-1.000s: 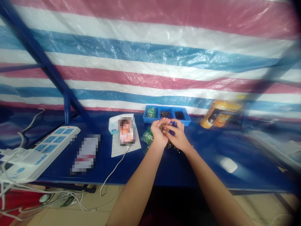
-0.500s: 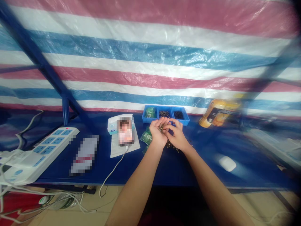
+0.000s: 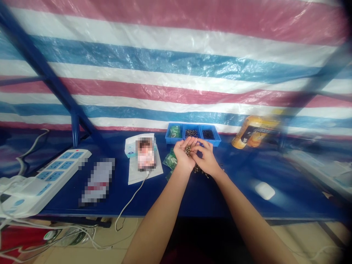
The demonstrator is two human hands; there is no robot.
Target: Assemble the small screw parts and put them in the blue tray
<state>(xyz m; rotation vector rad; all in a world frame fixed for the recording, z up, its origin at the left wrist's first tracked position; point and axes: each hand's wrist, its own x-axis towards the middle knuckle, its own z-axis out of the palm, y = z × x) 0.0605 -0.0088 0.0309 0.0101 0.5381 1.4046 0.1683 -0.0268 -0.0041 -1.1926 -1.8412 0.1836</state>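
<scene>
My left hand (image 3: 183, 154) is cupped palm up, with a small heap of brass-coloured screws (image 3: 187, 150) in it. Over that palm, my right hand (image 3: 205, 157) has its thumb and fingertips pinched at the heap; what they grip is too small to make out. Below the hands, more loose brass and dark screws (image 3: 200, 170) lie on the blue table, partly covered by the right hand. Left of my left wrist are green-and-clear plastic packets (image 3: 170, 160). Just behind the fingers stands a blue three-compartment tray (image 3: 174, 140) with a green packet, brownish small parts and black small parts.
Further left, a phone (image 3: 146, 156) on a charging cable leans on a white packet (image 3: 131, 143). A power strip (image 3: 59, 170) with tangled cables and a blurred-out sheet (image 3: 98, 179) lie beyond it. On the right are a yellow bottle (image 3: 247, 132) and a white rounded case (image 3: 265, 191).
Both hands keep nearly the same pose over the table. The right fingers have shifted very slightly at the screws in the left palm, and the whole view has moved a little.
</scene>
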